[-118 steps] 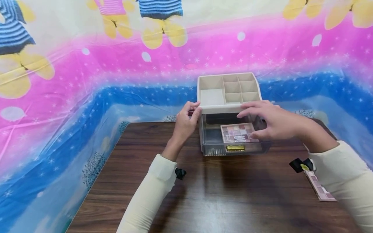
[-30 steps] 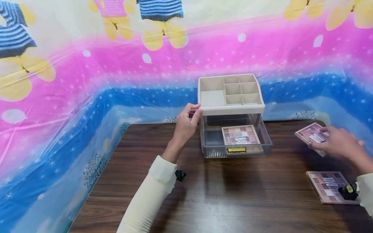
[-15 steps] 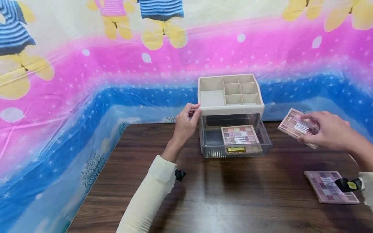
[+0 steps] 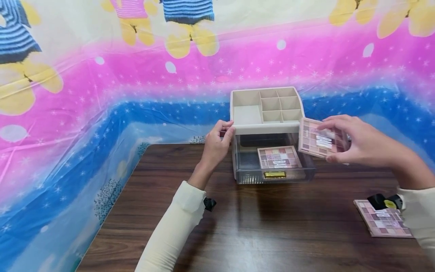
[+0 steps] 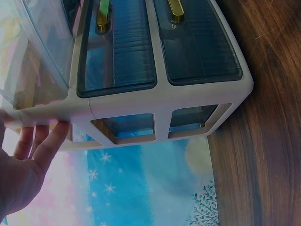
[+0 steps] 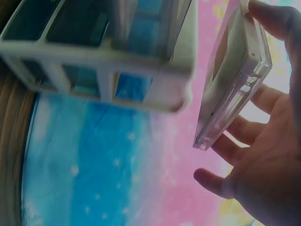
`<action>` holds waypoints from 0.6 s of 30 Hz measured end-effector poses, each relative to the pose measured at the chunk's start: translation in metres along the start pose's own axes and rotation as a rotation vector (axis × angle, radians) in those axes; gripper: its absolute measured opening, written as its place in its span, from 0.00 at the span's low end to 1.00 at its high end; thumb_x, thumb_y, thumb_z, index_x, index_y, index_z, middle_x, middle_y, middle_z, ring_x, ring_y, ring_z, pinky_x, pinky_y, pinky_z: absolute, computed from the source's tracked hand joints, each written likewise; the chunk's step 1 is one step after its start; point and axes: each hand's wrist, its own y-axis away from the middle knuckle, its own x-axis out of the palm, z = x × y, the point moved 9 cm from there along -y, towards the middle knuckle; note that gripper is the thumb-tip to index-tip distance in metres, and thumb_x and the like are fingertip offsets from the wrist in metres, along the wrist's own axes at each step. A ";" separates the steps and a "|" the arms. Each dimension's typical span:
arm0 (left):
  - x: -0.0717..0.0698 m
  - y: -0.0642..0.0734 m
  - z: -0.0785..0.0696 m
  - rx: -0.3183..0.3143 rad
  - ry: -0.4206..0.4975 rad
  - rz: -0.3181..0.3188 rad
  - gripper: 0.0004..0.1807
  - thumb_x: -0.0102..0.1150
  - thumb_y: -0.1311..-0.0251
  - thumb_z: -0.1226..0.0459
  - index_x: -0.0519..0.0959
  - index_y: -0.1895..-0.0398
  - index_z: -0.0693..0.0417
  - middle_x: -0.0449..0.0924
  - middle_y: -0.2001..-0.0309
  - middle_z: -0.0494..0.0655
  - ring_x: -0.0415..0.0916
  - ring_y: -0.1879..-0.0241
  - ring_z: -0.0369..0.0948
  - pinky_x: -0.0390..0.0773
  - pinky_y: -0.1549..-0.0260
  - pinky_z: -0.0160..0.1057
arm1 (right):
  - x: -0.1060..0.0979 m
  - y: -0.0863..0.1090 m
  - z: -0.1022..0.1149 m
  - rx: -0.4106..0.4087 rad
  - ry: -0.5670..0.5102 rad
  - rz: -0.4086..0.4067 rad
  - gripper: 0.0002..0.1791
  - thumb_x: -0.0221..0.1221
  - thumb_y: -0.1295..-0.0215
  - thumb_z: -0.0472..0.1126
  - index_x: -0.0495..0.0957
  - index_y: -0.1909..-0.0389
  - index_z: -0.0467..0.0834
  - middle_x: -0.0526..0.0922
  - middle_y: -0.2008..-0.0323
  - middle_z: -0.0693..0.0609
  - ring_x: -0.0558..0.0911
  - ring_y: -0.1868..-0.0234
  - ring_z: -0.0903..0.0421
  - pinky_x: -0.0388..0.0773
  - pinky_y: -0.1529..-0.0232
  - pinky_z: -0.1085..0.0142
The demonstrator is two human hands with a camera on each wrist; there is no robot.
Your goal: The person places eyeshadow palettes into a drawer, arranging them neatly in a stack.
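A cream cosmetics organizer (image 4: 268,129) stands at the table's back, its top clear drawer (image 4: 249,176) pulled out. One eyeshadow palette (image 4: 279,156) lies face up inside that drawer. With thumb and fingers, my left hand (image 4: 218,145) holds the organizer's upper left edge. Between thumb and fingers my right hand (image 4: 365,141) grips a second eyeshadow palette (image 4: 314,139), tilted, at the drawer's right side. From the right wrist view, this palette (image 6: 233,80) shows its side and hangs apart from the organizer. Lower drawers (image 5: 202,52) are pushed in, seen in the left wrist view.
Another eyeshadow palette (image 4: 385,223) lies on the brown wooden table (image 4: 272,234) at the right, partly under the right sleeve. Open compartments (image 4: 280,102) form the organizer's top. A patterned cloth (image 4: 153,79) hangs behind the table.
My right hand left the drawer area, took a palette at the right, and has brought it leftward and up to the drawer's right side. The left hand stays on the organizer.
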 end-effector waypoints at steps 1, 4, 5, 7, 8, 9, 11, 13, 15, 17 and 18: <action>0.000 0.000 0.000 0.000 0.001 0.001 0.14 0.54 0.25 0.58 0.78 0.44 0.55 0.84 0.55 0.54 0.81 0.58 0.48 0.86 0.66 0.38 | 0.003 -0.004 0.007 -0.022 -0.010 0.013 0.41 0.79 0.55 0.42 0.76 0.35 0.49 0.74 0.36 0.43 0.69 0.49 0.51 0.69 0.58 0.57; 0.000 0.000 0.001 -0.001 0.000 0.005 0.14 0.54 0.25 0.58 0.78 0.44 0.56 0.84 0.55 0.54 0.81 0.58 0.46 0.86 0.66 0.38 | 0.011 -0.016 0.027 -0.078 -0.022 0.046 0.39 0.77 0.54 0.41 0.78 0.37 0.52 0.74 0.35 0.46 0.69 0.50 0.53 0.68 0.59 0.60; 0.000 0.000 0.000 -0.001 -0.004 0.005 0.14 0.54 0.25 0.58 0.78 0.44 0.56 0.84 0.54 0.54 0.81 0.58 0.46 0.86 0.66 0.38 | 0.015 -0.019 0.032 -0.094 -0.027 0.060 0.38 0.77 0.54 0.42 0.78 0.37 0.52 0.74 0.34 0.46 0.70 0.48 0.52 0.70 0.56 0.58; 0.000 0.000 0.000 -0.001 -0.007 0.005 0.14 0.54 0.25 0.58 0.78 0.44 0.56 0.84 0.53 0.54 0.81 0.58 0.45 0.86 0.66 0.38 | 0.022 -0.026 0.042 -0.115 -0.040 0.093 0.37 0.77 0.53 0.43 0.79 0.38 0.52 0.73 0.32 0.45 0.71 0.44 0.47 0.73 0.51 0.53; 0.000 0.000 0.000 -0.001 -0.007 0.004 0.14 0.54 0.25 0.58 0.78 0.45 0.57 0.85 0.52 0.54 0.81 0.58 0.45 0.86 0.66 0.38 | 0.026 -0.029 0.045 -0.120 -0.045 0.110 0.36 0.77 0.53 0.43 0.79 0.39 0.52 0.71 0.30 0.44 0.70 0.40 0.46 0.73 0.48 0.49; 0.000 0.000 0.000 -0.002 -0.004 0.002 0.14 0.54 0.25 0.58 0.78 0.45 0.57 0.85 0.52 0.54 0.81 0.58 0.45 0.86 0.66 0.38 | 0.030 -0.032 0.049 -0.122 -0.046 0.124 0.35 0.76 0.52 0.44 0.79 0.39 0.52 0.70 0.29 0.44 0.69 0.36 0.44 0.72 0.45 0.44; 0.000 0.000 0.000 -0.001 0.001 0.002 0.14 0.54 0.25 0.58 0.79 0.45 0.57 0.85 0.50 0.54 0.82 0.58 0.46 0.86 0.66 0.37 | 0.036 -0.036 0.054 -0.130 -0.045 0.144 0.34 0.76 0.52 0.44 0.79 0.39 0.53 0.70 0.28 0.45 0.68 0.33 0.42 0.70 0.41 0.39; 0.000 0.000 -0.001 0.001 0.011 0.004 0.14 0.55 0.25 0.58 0.79 0.46 0.58 0.85 0.48 0.54 0.83 0.58 0.47 0.87 0.67 0.37 | 0.040 -0.039 0.057 -0.142 -0.044 0.154 0.34 0.76 0.51 0.44 0.79 0.39 0.53 0.70 0.29 0.46 0.69 0.33 0.43 0.68 0.39 0.39; 0.001 -0.001 -0.001 0.003 0.016 0.006 0.14 0.55 0.25 0.59 0.79 0.46 0.57 0.85 0.45 0.53 0.83 0.58 0.47 0.87 0.67 0.37 | 0.044 -0.041 0.059 -0.161 -0.038 0.154 0.34 0.75 0.51 0.44 0.79 0.39 0.53 0.71 0.29 0.47 0.69 0.33 0.44 0.66 0.36 0.37; 0.001 -0.001 -0.001 0.005 0.014 0.006 0.14 0.55 0.25 0.58 0.79 0.46 0.57 0.84 0.43 0.52 0.84 0.57 0.47 0.87 0.67 0.37 | 0.047 -0.042 0.061 -0.181 -0.036 0.151 0.35 0.75 0.52 0.45 0.78 0.39 0.53 0.71 0.29 0.47 0.69 0.32 0.44 0.63 0.34 0.35; 0.001 -0.001 -0.001 0.004 0.015 0.004 0.14 0.55 0.25 0.58 0.79 0.46 0.57 0.84 0.44 0.53 0.84 0.58 0.47 0.87 0.67 0.37 | 0.048 -0.043 0.061 -0.189 -0.042 0.150 0.35 0.75 0.51 0.45 0.78 0.38 0.52 0.71 0.29 0.47 0.69 0.31 0.43 0.62 0.34 0.34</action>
